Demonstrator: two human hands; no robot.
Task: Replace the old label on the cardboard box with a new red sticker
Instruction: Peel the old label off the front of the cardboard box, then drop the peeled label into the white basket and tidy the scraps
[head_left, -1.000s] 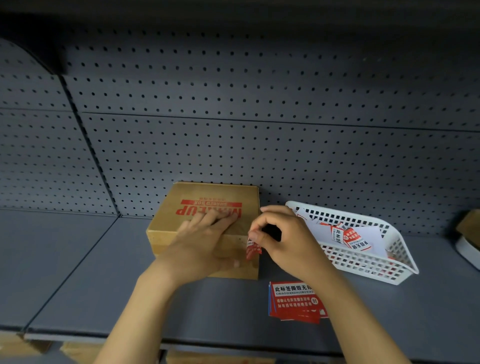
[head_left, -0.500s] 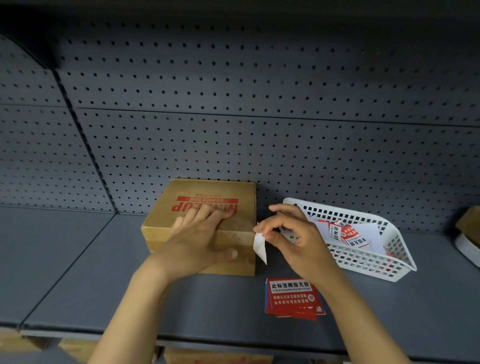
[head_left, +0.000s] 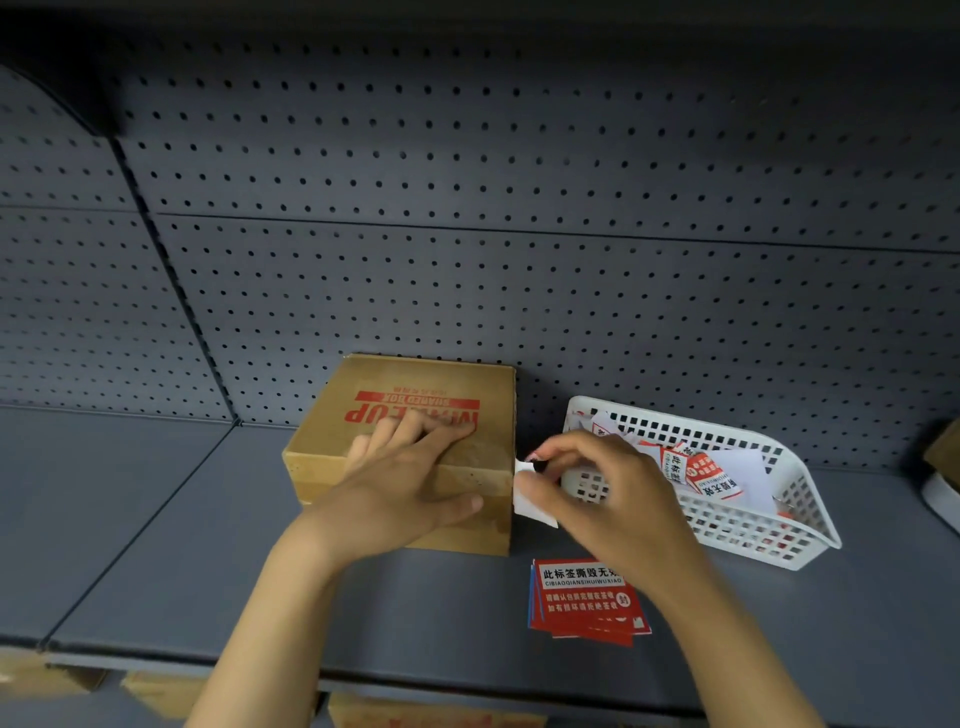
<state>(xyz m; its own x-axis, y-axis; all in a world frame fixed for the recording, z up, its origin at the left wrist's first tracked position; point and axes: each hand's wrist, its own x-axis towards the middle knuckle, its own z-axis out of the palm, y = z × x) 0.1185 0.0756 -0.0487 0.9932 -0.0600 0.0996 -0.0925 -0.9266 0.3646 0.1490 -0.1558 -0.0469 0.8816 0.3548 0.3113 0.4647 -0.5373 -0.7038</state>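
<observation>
A brown cardboard box with red print stands on the grey shelf against the pegboard. My left hand lies flat over its top and front edge, fingers spread, thumb on the front face. Just right of the box, my right hand pinches a peeled label whose white back faces me, clear of the box's corner. A small stack of new red stickers lies on the shelf below my right wrist.
A white perforated plastic basket at the right holds several torn red-and-white labels and backing papers. The pegboard wall rises behind. Another box corner and a white object sit at the far right edge. Cardboard boxes show on the shelf below.
My right hand has pulled the label off the box's right front corner and carried it rightward, its white back now showing. My left hand has stayed pressed on the box.
</observation>
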